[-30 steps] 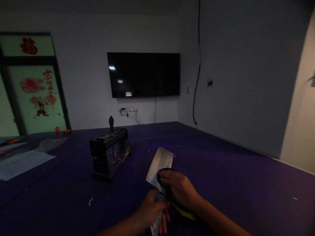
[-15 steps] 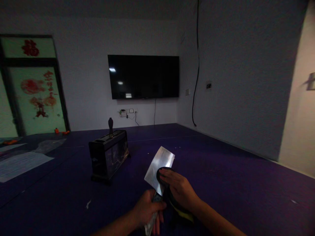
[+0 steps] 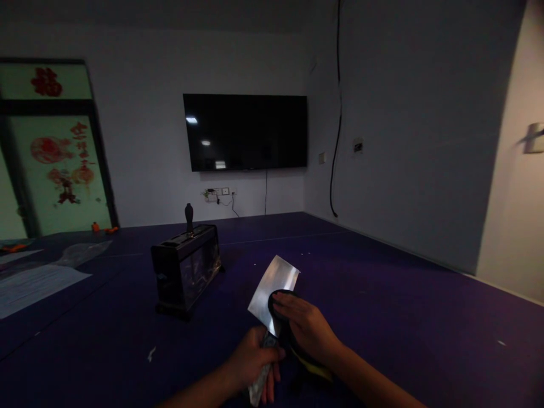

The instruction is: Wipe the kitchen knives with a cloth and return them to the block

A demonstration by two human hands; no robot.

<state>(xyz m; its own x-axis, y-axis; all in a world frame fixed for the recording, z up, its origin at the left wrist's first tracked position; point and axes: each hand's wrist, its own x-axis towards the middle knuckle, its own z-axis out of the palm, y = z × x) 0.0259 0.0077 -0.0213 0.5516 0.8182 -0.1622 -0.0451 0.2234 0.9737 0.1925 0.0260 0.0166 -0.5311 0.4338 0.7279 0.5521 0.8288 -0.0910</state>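
Note:
My left hand [image 3: 258,358] is closed around the pale, patterned handle of a cleaver [image 3: 271,286]. Its wide, shiny blade points up and away from me. Against the lower right part of the blade, my right hand [image 3: 308,326] presses a dark cloth [image 3: 272,305] with its fingers laid flat together over it. A yellow part of the cloth [image 3: 313,369] hangs below the palm. Left of the hands, a black knife block [image 3: 185,269] with clear sides stands upright, and one black handle [image 3: 189,217] sticks out of its top.
The hands are above a dark purple surface [image 3: 382,328] with small white scraps [image 3: 152,354] on it. White sheets [image 3: 38,286] lie at the left. A television [image 3: 246,133] hangs on the far wall, and a black cable [image 3: 339,113] dangles at the right.
The whole view has shifted slightly to the left. The cleaver, the cloth and both hands keep nearly the same positions relative to each other.

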